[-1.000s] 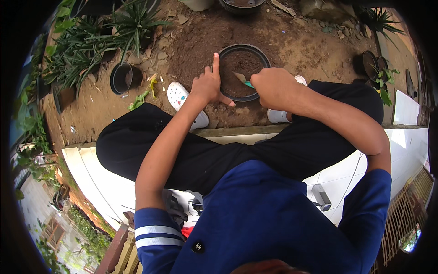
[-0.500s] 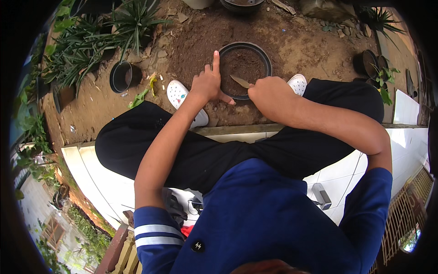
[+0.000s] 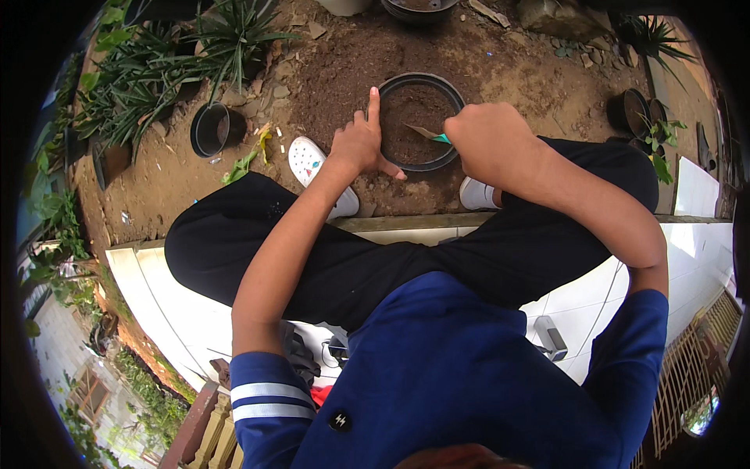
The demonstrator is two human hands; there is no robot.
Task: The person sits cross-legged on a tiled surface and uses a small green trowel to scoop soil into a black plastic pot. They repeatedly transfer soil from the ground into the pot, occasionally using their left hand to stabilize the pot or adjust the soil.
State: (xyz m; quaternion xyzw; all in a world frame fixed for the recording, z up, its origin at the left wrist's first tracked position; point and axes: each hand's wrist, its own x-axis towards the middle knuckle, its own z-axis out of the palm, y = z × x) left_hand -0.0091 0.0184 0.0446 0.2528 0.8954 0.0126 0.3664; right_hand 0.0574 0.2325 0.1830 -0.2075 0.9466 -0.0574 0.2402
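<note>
The left hand (image 3: 361, 144) rests on the near-left rim of a round black plastic pot (image 3: 419, 121), its forefinger pointing straight up along the rim, its thumb stretched out along the near edge, the other fingers curled against the ground. The right hand (image 3: 491, 139) is closed in a fist around the teal handle of a small trowel (image 3: 428, 133), whose soil-caked blade lies inside the pot, tip toward the left. The pot stands on bare dirt between the person's two white clogs (image 3: 312, 168) and is filled nearly to the rim with dark brown soil.

Further left, one smaller black pot (image 3: 211, 129) sits tilted, apparently empty. At the right edge another dark pot (image 3: 630, 113) holds a small green plant. At the top edge two more containers are cut off. Several spiky-leaved plants (image 3: 195, 59) crowd the upper left.
</note>
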